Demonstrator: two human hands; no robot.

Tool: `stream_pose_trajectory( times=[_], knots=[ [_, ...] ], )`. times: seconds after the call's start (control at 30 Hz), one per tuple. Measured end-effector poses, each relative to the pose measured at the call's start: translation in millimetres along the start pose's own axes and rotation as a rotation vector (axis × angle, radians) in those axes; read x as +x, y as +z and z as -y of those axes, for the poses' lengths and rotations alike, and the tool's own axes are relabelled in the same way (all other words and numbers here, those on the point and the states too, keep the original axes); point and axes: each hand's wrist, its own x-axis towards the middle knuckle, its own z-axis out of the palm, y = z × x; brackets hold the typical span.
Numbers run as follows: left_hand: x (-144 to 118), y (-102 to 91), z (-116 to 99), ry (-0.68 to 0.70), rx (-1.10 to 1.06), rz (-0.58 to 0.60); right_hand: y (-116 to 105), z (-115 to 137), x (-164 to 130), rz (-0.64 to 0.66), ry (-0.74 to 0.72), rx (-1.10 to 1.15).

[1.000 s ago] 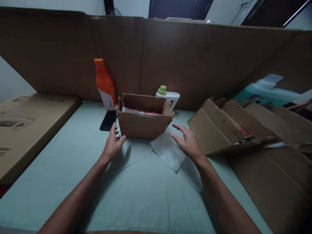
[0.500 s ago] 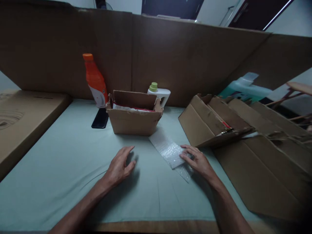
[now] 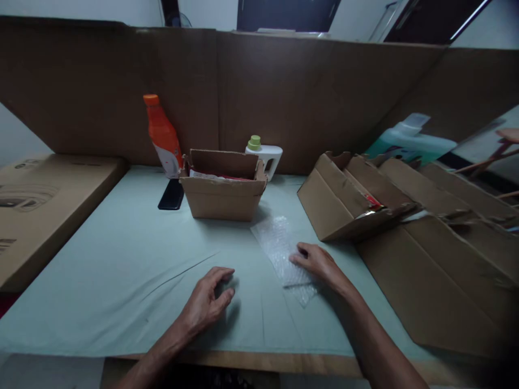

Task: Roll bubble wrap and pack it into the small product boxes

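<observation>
A flat piece of bubble wrap (image 3: 272, 243) lies on the pale green cloth, its lower end doubled over. My right hand (image 3: 318, 263) rests at its right edge, fingers bent and thumb apart, seeming to touch the wrap without gripping it. To the left, my left hand (image 3: 208, 297) hovers low over the cloth, empty, with thumb and fingers spread apart. Beyond both hands stands an open cardboard box (image 3: 225, 199) with red and white packets partly visible inside.
Behind that box are an orange bottle (image 3: 164, 135), a phone (image 3: 171, 194) and a white, green-capped bottle (image 3: 267, 154). More open cardboard boxes (image 3: 336, 200) line the right, near a teal jug (image 3: 409, 141). A flat carton (image 3: 68, 200) lies left; a cardboard wall (image 3: 284, 92) closes the back.
My right hand has shifted slightly left over the bubble wrap, its fingers more bent, and the wrap has turned a little. My left hand sits lower and nearer me. The view has tilted slightly.
</observation>
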Motion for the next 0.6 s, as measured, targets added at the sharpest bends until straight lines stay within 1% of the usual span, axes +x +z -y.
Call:
stream_pose_trajectory(
  times=[0.07, 0.17, 0.23, 0.3, 0.37, 0.43, 0.53, 0.6],
  knots=[
    [-7.2, 0.6, 4.8, -0.117, -0.197, -0.021, 4.9, 15.9, -19.4, 0.038, -0.045, 0.073],
    [-13.8, 2.0, 8.9, -0.282, -0.509, -0.044, 17.5, 53.8, -55.9, 0.073, -0.070, 0.361],
    [-16.3, 0.6, 6.9, -0.321, -0.652, -0.070, 30.8, 84.3, -76.4, 0.110, -0.051, 0.597],
    [-18.0, -5.7, 1.4, -0.299, -0.701, -0.091, 46.3, 111.5, -88.7, 0.147, -0.020, 0.764],
    [-18.3, -17.6, -5.1, -0.229, -0.649, -0.096, 61.3, 130.1, -90.5, 0.191, -0.009, 0.867],
    [-14.5, -33.9, -9.1, -0.155, -0.468, -0.101, 74.1, 138.9, -82.0, 0.215, -0.028, 0.895],
    [2.1, -58.8, -6.4, -0.118, -0.064, -0.111, 87.8, 140.9, -55.6, 0.160, -0.109, 0.743],
    [17.2, -70.3, -0.3, -0.138, 0.098, -0.110, 93.1, 140.9, -35.7, 0.114, -0.156, 0.597]
  ],
)
